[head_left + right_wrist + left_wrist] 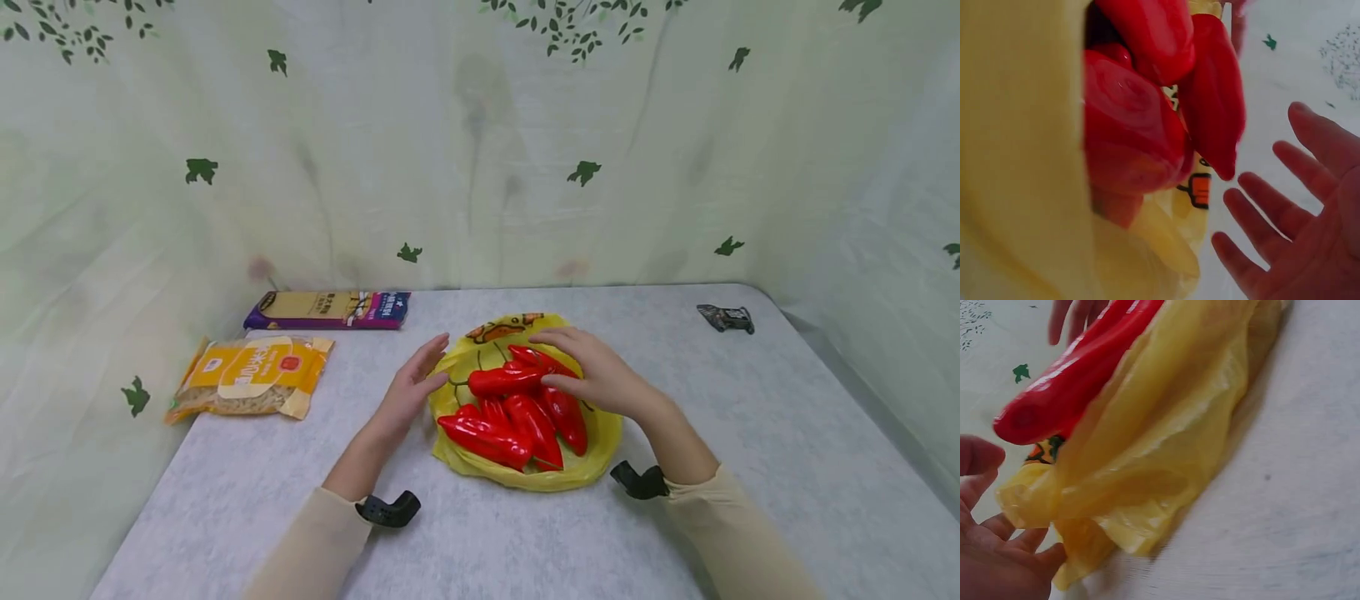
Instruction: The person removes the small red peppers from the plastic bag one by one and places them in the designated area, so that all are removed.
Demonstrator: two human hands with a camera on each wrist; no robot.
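Observation:
A yellow plastic bag (600,442) lies spread on the table with its mouth rolled outward, and several shiny red peppers (532,425) are heaped inside it. At the bag's left edge is my left hand (412,383), thumb apart from loosely bent fingers; in the left wrist view its fingertips are right at the yellow plastic (1147,456). My right hand (600,375) is over the bag's right side, partly covering the upper peppers in the head view. The right wrist view shows the fingers of this hand (1297,219) spread beside the peppers (1135,119), holding nothing.
An orange-and-white packet (251,375) lies at the table's left edge. Behind it is a long purple-and-gold package (326,310). A small black item (726,318) sits at the back right. A leaf-patterned curtain (480,167) encloses the back and sides.

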